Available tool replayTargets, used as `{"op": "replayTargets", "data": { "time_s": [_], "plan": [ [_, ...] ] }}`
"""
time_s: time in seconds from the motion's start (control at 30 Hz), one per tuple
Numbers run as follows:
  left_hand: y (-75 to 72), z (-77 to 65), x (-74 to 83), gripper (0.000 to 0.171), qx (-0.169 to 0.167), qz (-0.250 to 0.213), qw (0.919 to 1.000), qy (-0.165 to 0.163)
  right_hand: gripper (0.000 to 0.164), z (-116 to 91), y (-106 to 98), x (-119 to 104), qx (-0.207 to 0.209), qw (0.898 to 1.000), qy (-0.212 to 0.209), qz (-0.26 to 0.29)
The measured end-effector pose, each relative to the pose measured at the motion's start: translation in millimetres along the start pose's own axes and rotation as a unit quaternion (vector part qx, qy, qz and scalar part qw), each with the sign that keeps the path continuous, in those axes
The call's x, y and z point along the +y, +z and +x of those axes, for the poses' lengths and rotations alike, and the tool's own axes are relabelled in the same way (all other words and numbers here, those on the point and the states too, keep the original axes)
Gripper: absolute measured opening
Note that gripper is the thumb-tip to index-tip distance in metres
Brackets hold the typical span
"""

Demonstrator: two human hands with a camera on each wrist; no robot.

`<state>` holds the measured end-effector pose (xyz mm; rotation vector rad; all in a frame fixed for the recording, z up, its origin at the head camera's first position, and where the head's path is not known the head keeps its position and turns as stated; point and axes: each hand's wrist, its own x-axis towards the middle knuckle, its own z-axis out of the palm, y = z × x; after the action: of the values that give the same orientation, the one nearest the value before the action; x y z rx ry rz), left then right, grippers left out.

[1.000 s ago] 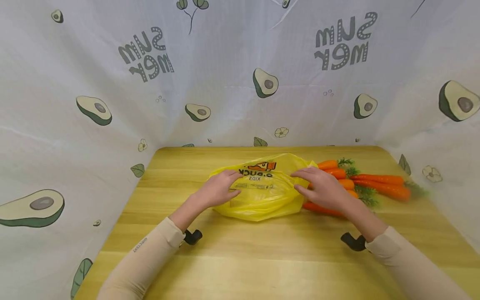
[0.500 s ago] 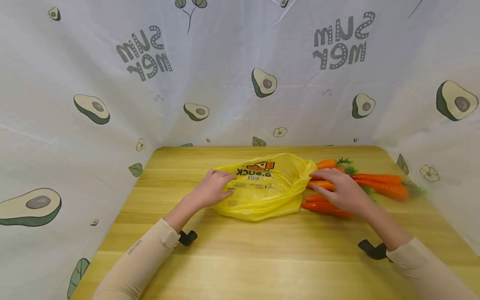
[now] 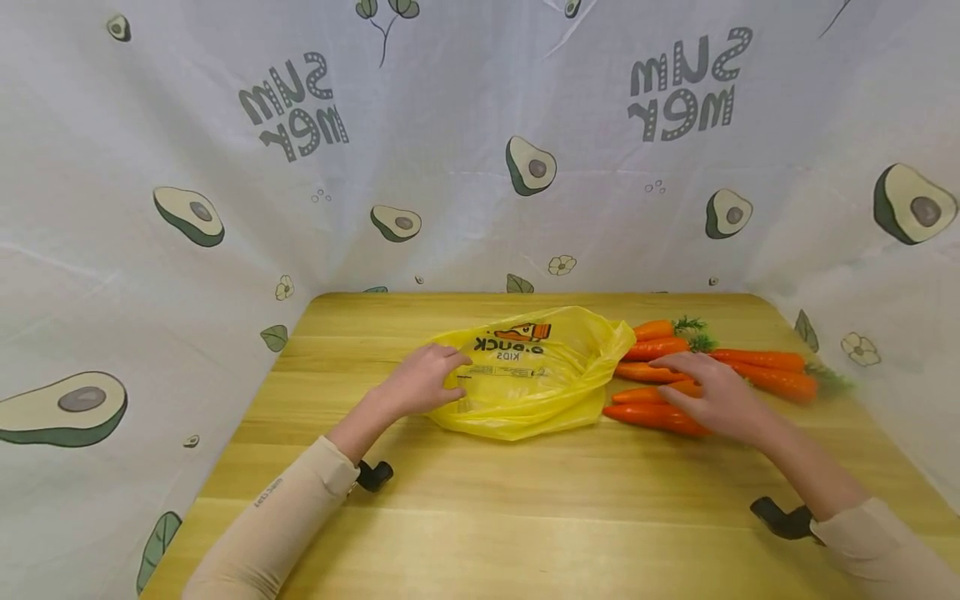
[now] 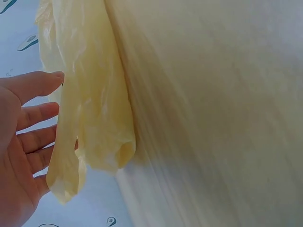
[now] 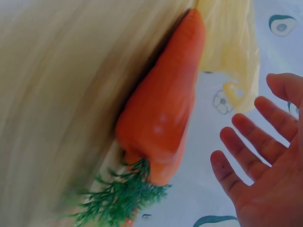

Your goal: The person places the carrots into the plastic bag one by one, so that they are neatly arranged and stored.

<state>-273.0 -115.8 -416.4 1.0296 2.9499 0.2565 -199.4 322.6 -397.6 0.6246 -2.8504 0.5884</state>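
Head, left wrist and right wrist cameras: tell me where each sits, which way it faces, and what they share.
Head: worn on the head, looking forward and down at the yellow bag and carrots; left grip, right grip and sleeves show.
Left wrist: worn there, facing the yellow bag; the left grip shows.
Right wrist: worn there, facing the carrots; the right grip shows.
Shared: yellow bag in all three.
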Motion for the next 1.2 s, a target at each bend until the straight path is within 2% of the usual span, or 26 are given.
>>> {"op": "replayTargets", "data": {
  "time_s": [0.2, 0.4, 0.7, 0.87, 1.2],
  "plan": [
    [5.0, 1.9, -0.5, 0.056, -0.034, -0.022, 0.999, -0.021, 0.04, -7.7, 0.8, 9.5, 0.004, 1.0, -0.007, -0.016],
    [9.5, 4.0, 0.2, 0.062, -0.06, -0.034, 0.9971, -0.033, 0.045, -16.3, -2.5, 14.5, 0.005, 1.0, -0.006, -0.014],
    [17.4, 8.7, -3.2, 0.067, -0.065, -0.007, 0.9978, -0.011, 0.051, -26.1, -3.9, 25.3, 0.003, 1.0, -0.011, -0.021],
    [20.4, 11.7, -4.5, 0.066, -0.066, -0.011, 0.9978, -0.006, 0.052, -33.4, -5.3, 31.3, -0.001, 1.0, 0.002, -0.009],
    [20.6, 13.5, -7.5, 0.066, -0.108, -0.027, 0.9936, -0.019, 0.058, -39.7, -6.8, 36.1, -0.028, 0.999, 0.017, -0.016]
  ]
}}
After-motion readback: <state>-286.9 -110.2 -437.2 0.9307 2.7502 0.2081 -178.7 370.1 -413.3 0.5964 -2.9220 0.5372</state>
